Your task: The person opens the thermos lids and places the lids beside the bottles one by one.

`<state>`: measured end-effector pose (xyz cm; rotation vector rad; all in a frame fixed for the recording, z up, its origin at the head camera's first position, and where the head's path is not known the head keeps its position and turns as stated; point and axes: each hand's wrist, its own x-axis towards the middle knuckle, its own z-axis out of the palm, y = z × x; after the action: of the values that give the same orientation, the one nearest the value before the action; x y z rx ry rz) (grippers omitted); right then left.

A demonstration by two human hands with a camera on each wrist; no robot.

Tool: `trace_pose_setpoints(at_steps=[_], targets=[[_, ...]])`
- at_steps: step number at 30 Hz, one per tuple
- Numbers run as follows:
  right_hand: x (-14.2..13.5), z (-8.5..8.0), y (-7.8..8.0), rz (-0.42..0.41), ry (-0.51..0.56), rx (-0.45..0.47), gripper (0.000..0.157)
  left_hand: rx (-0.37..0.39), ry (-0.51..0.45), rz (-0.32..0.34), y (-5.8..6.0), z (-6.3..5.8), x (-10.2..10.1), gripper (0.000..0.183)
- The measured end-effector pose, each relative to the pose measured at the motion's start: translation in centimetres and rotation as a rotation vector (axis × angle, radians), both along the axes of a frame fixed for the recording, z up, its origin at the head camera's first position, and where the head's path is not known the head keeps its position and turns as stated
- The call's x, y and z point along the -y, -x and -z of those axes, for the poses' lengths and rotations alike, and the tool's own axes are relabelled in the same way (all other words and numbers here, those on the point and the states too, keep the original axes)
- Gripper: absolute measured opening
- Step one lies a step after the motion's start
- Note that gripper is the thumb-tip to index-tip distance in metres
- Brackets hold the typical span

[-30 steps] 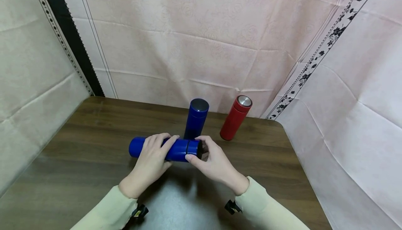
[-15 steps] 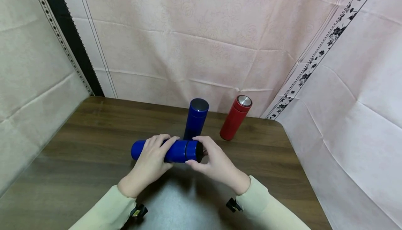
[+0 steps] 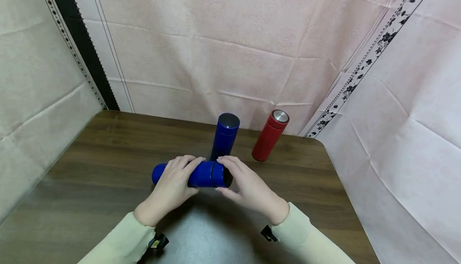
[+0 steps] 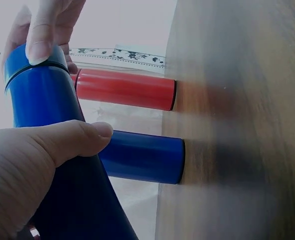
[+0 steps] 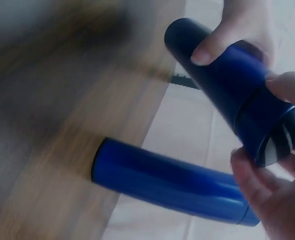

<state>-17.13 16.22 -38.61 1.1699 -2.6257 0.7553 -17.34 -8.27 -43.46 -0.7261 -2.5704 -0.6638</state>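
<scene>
Pale cloth (image 3: 230,55) hangs behind and beside your brown wooden table (image 3: 119,148). Above it, your left hand (image 3: 171,188) grips a blue bottle (image 3: 201,177) held sideways; your right hand (image 3: 250,186) pinches its cap (image 3: 219,177).

Held bottle (image 4: 80,190) — cropped, left-wrist view

The left hand (image 3: 171,184) grips the crosswise blue flask (image 3: 203,176), the right hand (image 3: 251,184) holds that flask's right end, an upright blue flask (image 3: 224,140) stands behind it, and a red flask (image 3: 268,140) stands behind it, rightward.
</scene>
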Motion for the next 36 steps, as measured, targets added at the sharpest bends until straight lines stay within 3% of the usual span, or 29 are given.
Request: trace_pose_setpoints(at_steps=[2, 8, 11, 14, 18, 24, 28, 32, 36], targets=[[0.2, -0.1, -0.2, 0.041, 0.040, 0.074, 0.070, 0.002, -0.001, -0.003, 0.0, 0.1, 0.0, 0.083], [1.0, -0.4, -0.6, 0.233, 0.239, 0.409, 0.070, -0.058, 0.018, -0.026, -0.3, 0.2, 0.0, 0.085], [1.2, -0.3, -0.5, 0.270, 0.249, 0.460, 0.065, -0.088, 0.032, -0.031, -0.4, 0.1, 0.1, 0.085], [1.2, -0.1, -0.4, 0.253, 0.256, 0.484, 0.058, -0.093, 0.036, -0.029, -0.4, 0.0, 0.2, 0.085], [1.1, 0.2, -0.4, 0.192, 0.259, 0.466, 0.055, -0.064, 0.033, -0.022, -0.3, 0.0, 0.3, 0.086], [0.9, 0.3, -0.3, 0.058, 0.134, 0.231, 0.060, 0.025, 0.011, -0.002, -0.1, 0.1, 0.4, 0.084], [0.8, 0.2, -0.2, -0.004, 0.083, 0.149, 0.062, 0.047, 0.001, -0.001, -0.1, 0.2, 0.5, 0.083], [0.9, 0.2, -0.2, -0.006, 0.084, 0.149, 0.068, 0.048, -0.004, -0.003, -0.1, 0.2, 0.5, 0.084], [1.1, 0.2, -0.1, 0.056, 0.132, 0.235, 0.079, 0.040, -0.002, -0.010, -0.1, 0.2, 0.5, 0.084]])
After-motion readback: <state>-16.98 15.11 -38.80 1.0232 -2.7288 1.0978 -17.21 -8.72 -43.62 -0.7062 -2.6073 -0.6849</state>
